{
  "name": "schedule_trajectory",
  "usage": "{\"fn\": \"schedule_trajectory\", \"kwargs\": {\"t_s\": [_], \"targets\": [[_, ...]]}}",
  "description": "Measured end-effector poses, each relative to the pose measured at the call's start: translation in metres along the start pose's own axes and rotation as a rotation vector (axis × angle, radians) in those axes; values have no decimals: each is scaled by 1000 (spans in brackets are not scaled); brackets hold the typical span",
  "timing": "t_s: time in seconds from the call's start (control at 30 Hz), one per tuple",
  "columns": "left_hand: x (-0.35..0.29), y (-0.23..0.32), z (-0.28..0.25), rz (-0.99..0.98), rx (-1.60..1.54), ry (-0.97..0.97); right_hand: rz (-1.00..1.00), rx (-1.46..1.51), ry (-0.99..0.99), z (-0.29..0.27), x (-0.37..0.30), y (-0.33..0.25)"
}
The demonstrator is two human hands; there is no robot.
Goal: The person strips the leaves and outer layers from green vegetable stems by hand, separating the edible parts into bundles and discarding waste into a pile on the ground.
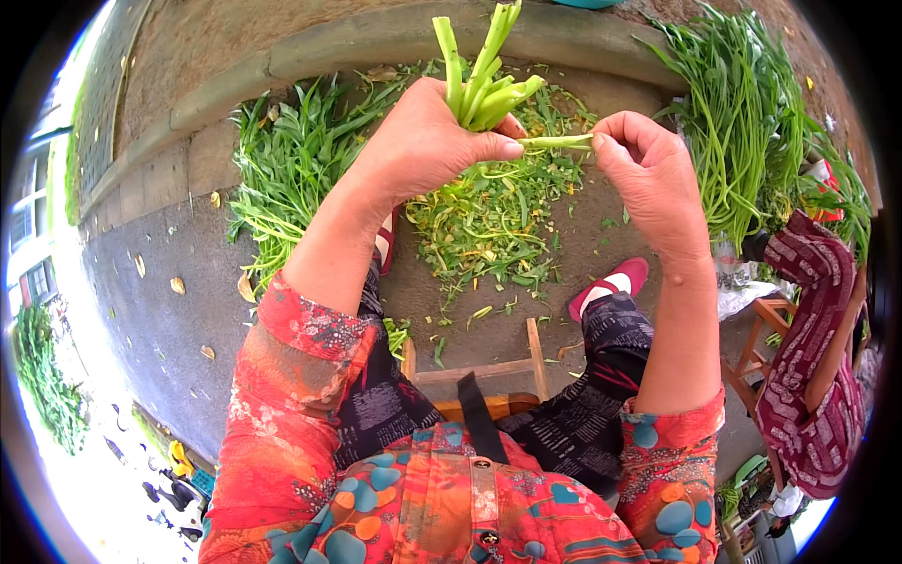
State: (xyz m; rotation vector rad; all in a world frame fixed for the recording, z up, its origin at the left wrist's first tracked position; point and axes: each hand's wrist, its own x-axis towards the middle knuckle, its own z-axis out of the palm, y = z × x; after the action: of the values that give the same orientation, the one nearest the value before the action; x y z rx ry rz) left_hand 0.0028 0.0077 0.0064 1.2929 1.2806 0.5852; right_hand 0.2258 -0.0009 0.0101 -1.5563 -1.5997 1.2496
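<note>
My left hand (427,141) is closed around a bunch of thick, pale green water spinach stems (484,89), their cut ends pointing up and away from me. One thinner stem (556,142) juts out to the right from beside my left thumb. Its far end is pinched between the thumb and forefinger of my right hand (648,174). Below both hands, a scatter of torn leaves and stem bits (493,221), some yellowed, covers the ground between my feet.
Piles of long-leaved greens lie at left (296,160) and right (733,113). A low concrete kerb (376,42) runs behind. Under me is a wooden stool (479,372). At the right sits another person in a maroon patterned outfit (808,357), beside a wooden chair (749,352).
</note>
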Motion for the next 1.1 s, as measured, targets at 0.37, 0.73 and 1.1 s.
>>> {"fn": "schedule_trajectory", "kwargs": {"t_s": [0.37, 0.73, 1.1], "targets": [[1, 1, 14, -2, -91, 63, 92, 198, 165, 9, 5, 14], [5, 1, 12, -44, -422, 120, 113, 508, 391, -17, 15, 10], [11, 3, 20, -69, -368, 105, -209, 12, 343, -9, 15, 23]]}}
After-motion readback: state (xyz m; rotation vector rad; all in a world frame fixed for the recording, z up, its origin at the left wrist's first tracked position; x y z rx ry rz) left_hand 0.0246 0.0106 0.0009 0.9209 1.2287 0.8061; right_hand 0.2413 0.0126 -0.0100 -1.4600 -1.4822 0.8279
